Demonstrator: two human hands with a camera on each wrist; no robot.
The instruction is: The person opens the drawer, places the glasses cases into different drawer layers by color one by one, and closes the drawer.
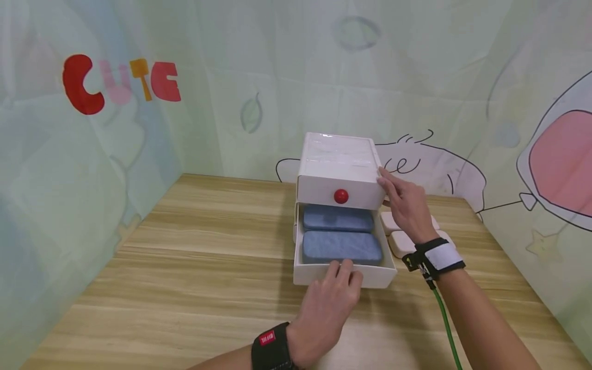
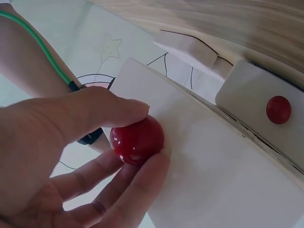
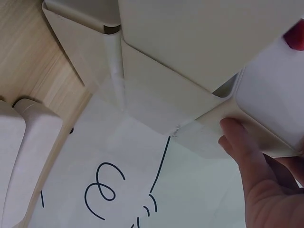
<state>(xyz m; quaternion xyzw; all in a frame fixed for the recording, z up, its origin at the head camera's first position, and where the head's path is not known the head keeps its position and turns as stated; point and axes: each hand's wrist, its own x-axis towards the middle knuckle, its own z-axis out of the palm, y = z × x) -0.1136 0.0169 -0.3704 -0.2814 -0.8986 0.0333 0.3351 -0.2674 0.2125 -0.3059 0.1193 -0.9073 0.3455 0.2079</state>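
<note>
A white two-drawer box (image 1: 339, 154) stands near the back of the table, its lower drawer (image 1: 376, 276) pulled out. Two rounded blue cases (image 1: 342, 246) lie one behind the other inside that drawer. With thumb and fingers my left hand (image 1: 326, 316) pinches the drawer's round red knob (image 2: 137, 140). The knob is hidden behind this hand in the head view. A second red knob (image 1: 340, 196) sits on the upper drawer, which is closed. At the box's upper right edge, my right hand (image 1: 411, 208) presses its extended fingers (image 3: 240, 142) against the side.
Several cream rounded cases (image 1: 402, 244) lie on the wooden table (image 1: 208, 257) right of the box, partly behind the right hand. A printed cloth (image 1: 217, 128) hangs around the table at the back and sides. A green cable (image 1: 446, 324) runs from the right wrist strap.
</note>
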